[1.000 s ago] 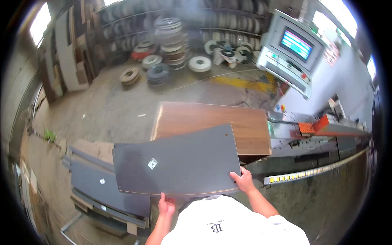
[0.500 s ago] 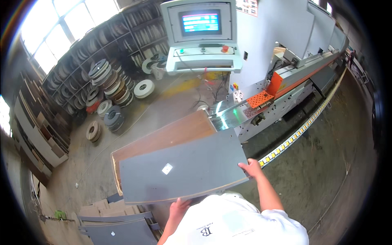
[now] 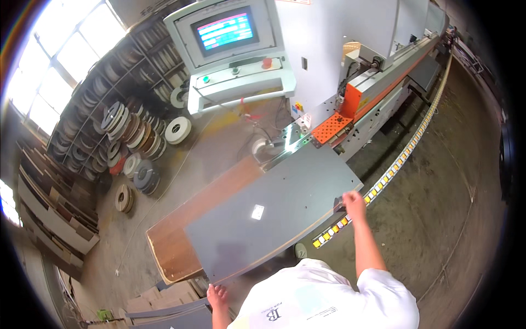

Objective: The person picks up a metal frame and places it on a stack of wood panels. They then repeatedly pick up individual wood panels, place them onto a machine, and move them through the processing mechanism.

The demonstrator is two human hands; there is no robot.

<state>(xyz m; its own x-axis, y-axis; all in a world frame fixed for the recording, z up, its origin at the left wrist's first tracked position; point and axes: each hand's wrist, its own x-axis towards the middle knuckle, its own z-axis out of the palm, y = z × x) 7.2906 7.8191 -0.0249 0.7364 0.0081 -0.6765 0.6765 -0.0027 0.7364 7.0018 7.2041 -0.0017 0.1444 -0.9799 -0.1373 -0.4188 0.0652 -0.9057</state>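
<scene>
A flat grey panel (image 3: 285,192) with a small white label (image 3: 257,212) lies across a brown wooden board (image 3: 181,241). Its far right end reaches the machine's metal bed beside an orange perforated guard (image 3: 332,127). At the panel's near right edge, my right hand (image 3: 355,205) is closed with bent fingers; a dark patch shows beside them. My left hand (image 3: 218,298) is by the near left corner, its fingers a little apart and close to the edge. Whether it touches the panel is hard to see.
A control console (image 3: 235,66) with a lit screen stands ahead. Rolls of edge banding (image 3: 178,130) are stacked on the floor and racks at left. A yellow-and-white roller rail (image 3: 390,174) runs along the right. Boards (image 3: 164,299) lie at lower left; sheet offcuts (image 3: 55,208) lean at far left.
The grey panel has moved right and forward, up to the orange guard, and turned slightly. My right hand has shifted along the near edge; my left hand has moved left to the near corner.
</scene>
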